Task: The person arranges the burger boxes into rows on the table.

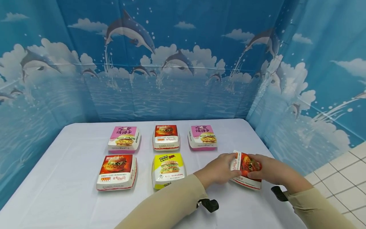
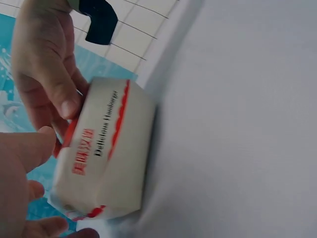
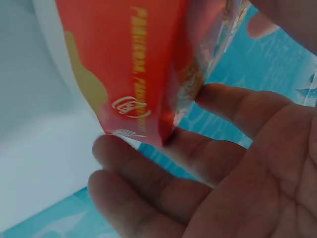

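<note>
A red and white burger box [image 1: 245,161] stands askew at the right of the table between my two hands. My left hand [image 1: 218,169] grips its left side, thumb at the near edge and fingers at the far edge. From the other side my right hand [image 1: 267,168] holds it, with the thumb on the printed top. In the left wrist view the white side of the burger box [image 2: 111,148] faces the camera, lettered "Delicious Hamburger". The right wrist view has several right-hand fingers [image 3: 143,178] at the red corner of the burger box [image 3: 124,59].
On the white-covered table [image 1: 65,165], a back row has a pink box [image 1: 124,140], a red box [image 1: 166,136] and another pink box [image 1: 203,136]. Nearer are a red box [image 1: 117,171] and a yellow box [image 1: 168,170]. A dolphin curtain [image 1: 171,95] hangs behind.
</note>
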Action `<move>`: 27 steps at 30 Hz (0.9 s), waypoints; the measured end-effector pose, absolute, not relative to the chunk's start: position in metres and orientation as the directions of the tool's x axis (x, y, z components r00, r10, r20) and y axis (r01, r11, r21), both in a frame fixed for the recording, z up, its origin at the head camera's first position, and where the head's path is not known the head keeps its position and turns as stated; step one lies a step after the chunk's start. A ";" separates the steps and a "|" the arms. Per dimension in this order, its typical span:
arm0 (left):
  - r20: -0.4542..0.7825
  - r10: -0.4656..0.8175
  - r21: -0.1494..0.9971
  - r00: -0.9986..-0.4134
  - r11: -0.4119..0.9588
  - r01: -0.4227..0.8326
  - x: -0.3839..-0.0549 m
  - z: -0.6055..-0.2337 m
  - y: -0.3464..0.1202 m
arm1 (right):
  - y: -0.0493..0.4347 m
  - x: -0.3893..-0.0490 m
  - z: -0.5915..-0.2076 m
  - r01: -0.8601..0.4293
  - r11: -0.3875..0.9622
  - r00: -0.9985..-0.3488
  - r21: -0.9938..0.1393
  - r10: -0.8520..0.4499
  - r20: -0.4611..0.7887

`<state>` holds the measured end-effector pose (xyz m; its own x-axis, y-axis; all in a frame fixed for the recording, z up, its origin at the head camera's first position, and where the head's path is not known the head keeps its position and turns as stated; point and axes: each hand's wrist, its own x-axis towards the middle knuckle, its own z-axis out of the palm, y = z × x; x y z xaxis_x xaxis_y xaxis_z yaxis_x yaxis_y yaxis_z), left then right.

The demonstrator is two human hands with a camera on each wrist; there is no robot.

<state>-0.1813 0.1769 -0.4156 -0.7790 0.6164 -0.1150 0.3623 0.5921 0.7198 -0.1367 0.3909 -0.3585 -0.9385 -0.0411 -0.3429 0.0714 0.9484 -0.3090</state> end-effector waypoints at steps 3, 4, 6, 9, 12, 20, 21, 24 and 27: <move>-0.117 0.613 0.710 -0.781 0.601 0.366 -0.184 -0.426 0.182 | 0.391 -0.136 -0.363 0.067 0.944 -0.945 -0.323 -0.043 -0.323; -0.117 0.609 0.710 -0.784 0.604 0.363 -0.184 -0.428 0.183 | 0.391 -0.136 -0.364 0.060 0.944 -0.947 -0.324 -0.049 -0.318; -0.118 0.603 0.712 -0.789 0.605 0.356 -0.183 -0.431 0.184 | 0.391 -0.135 -0.366 0.064 0.943 -0.948 -0.328 -0.046 -0.316; -0.115 0.602 0.719 -0.790 0.599 0.353 -0.182 -0.433 0.185 | 0.391 -0.134 -0.367 0.064 0.945 -0.948 -0.319 -0.042 -0.316; -0.111 0.603 0.718 -0.790 0.598 0.356 -0.180 -0.431 0.185 | 0.392 -0.133 -0.368 0.071 0.946 -0.946 -0.316 -0.036 -0.321; -0.116 0.595 0.707 -0.795 0.612 0.355 -0.179 -0.429 0.184 | 0.396 -0.132 -0.372 0.083 0.939 -0.944 -0.335 -0.034 -0.327; -0.118 0.594 0.707 -0.796 0.613 0.353 -0.179 -0.429 0.184 | 0.396 -0.132 -0.373 0.086 0.938 -0.944 -0.337 -0.032 -0.330; -0.121 0.591 0.707 -0.797 0.615 0.349 -0.178 -0.428 0.184 | 0.397 -0.132 -0.375 0.086 0.935 -0.943 -0.345 -0.036 -0.331; -0.117 0.594 0.708 -0.796 0.612 0.353 -0.178 -0.429 0.183 | 0.398 -0.131 -0.377 0.079 0.934 -0.944 -0.349 -0.042 -0.326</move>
